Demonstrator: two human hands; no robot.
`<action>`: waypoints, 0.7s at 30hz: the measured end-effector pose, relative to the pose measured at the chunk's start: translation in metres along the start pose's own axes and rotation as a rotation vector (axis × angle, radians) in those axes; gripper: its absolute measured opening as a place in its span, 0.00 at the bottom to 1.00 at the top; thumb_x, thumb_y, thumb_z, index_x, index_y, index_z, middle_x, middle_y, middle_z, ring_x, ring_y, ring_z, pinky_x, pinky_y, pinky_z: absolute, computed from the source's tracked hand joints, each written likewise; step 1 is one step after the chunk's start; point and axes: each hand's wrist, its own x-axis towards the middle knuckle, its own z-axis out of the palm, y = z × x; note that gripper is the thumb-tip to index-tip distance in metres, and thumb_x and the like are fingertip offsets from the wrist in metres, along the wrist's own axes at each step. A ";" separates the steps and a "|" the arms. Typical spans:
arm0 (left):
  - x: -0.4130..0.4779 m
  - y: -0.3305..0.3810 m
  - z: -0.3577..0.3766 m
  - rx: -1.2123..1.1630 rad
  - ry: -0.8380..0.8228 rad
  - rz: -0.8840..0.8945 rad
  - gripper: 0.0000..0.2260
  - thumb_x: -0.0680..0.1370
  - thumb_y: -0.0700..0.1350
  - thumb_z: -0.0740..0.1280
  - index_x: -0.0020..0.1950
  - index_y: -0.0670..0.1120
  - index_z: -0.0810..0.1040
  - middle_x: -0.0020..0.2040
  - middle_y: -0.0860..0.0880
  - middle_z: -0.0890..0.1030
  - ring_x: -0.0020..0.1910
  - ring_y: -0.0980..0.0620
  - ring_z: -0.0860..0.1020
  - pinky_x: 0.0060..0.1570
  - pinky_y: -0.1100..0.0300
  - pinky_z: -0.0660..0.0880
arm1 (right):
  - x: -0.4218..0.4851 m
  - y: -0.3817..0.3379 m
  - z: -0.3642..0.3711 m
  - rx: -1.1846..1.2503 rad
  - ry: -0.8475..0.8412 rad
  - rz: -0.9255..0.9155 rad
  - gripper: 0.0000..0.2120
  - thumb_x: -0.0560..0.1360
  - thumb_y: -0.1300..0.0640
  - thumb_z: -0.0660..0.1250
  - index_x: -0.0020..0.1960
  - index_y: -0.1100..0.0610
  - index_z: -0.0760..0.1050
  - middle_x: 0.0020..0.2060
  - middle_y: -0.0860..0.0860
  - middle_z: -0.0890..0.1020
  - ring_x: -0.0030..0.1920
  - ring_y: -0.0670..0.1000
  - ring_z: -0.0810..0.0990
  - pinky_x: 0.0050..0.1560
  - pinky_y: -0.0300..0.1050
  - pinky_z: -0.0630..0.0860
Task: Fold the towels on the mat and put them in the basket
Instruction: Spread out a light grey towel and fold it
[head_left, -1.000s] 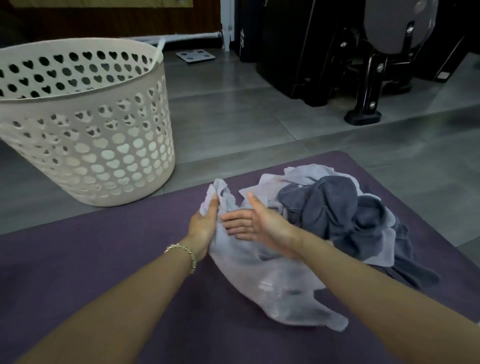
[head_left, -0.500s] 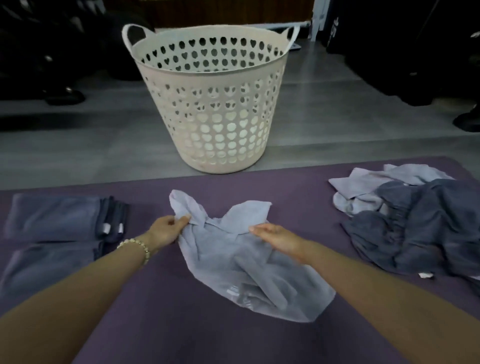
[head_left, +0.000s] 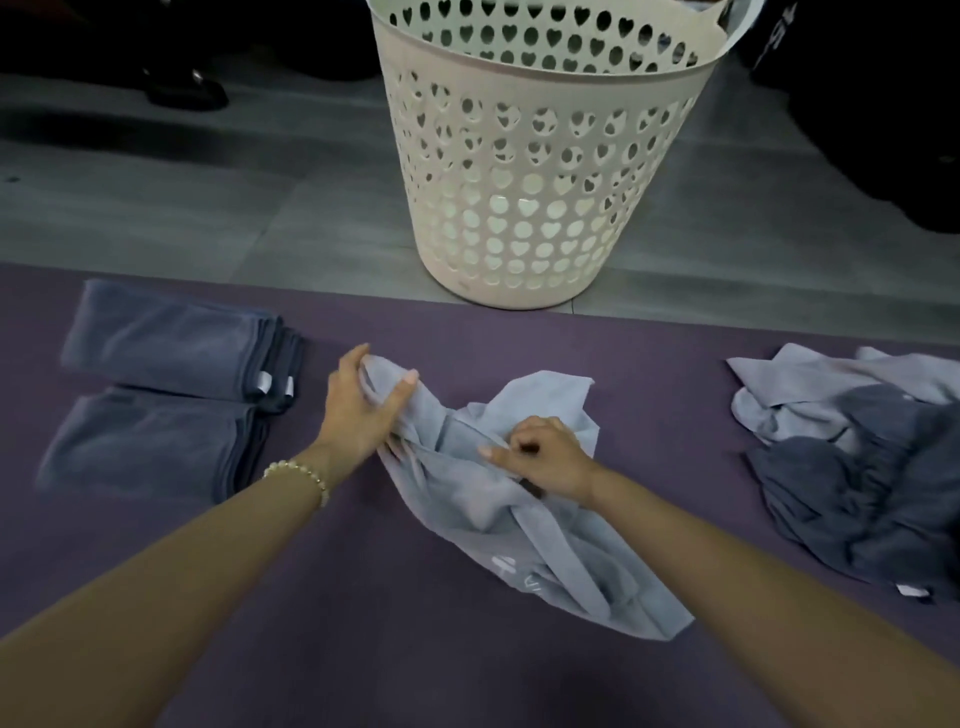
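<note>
Far left on the purple mat (head_left: 363, 665), two stacks of folded dark towels (head_left: 166, 353) sit side by side. Next, the left hand (head_left: 358, 410), fingers curled, grips a bunched corner of the light grey towel (head_left: 540, 540), which lies crumpled mid-mat. Right hand (head_left: 548, 460) pinches a fold near its middle, fingers tucked tight. Just beyond the mat's far edge stands the cream basket (head_left: 540, 182). Far right, a heap of unfolded towels (head_left: 857, 483).

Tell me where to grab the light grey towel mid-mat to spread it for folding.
Pinch the light grey towel at its two far corners, from above. The left hand grips the bunched far-left end; the far-right corner lies flat and free, so the right hand, now pinching a middle fold, should probably shift there.
</note>
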 end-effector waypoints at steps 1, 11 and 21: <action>0.000 0.002 -0.001 0.160 -0.016 0.119 0.34 0.73 0.62 0.66 0.74 0.50 0.60 0.71 0.49 0.64 0.70 0.52 0.61 0.69 0.57 0.60 | -0.001 -0.006 -0.002 0.071 -0.066 -0.034 0.27 0.73 0.44 0.70 0.26 0.53 0.58 0.26 0.46 0.63 0.29 0.43 0.63 0.37 0.37 0.64; -0.022 0.066 0.013 -0.077 -0.516 0.156 0.18 0.79 0.53 0.63 0.43 0.37 0.75 0.37 0.48 0.72 0.37 0.56 0.70 0.43 0.61 0.69 | -0.031 -0.071 -0.077 0.562 -0.116 -0.078 0.15 0.81 0.51 0.56 0.48 0.56 0.79 0.32 0.45 0.84 0.31 0.40 0.80 0.29 0.29 0.71; -0.014 0.190 -0.043 -0.391 -0.336 0.172 0.07 0.80 0.53 0.60 0.49 0.52 0.75 0.42 0.53 0.79 0.39 0.57 0.77 0.36 0.62 0.74 | -0.061 -0.107 -0.124 0.176 -0.276 -0.048 0.32 0.62 0.33 0.71 0.40 0.65 0.78 0.36 0.50 0.81 0.38 0.44 0.78 0.42 0.37 0.73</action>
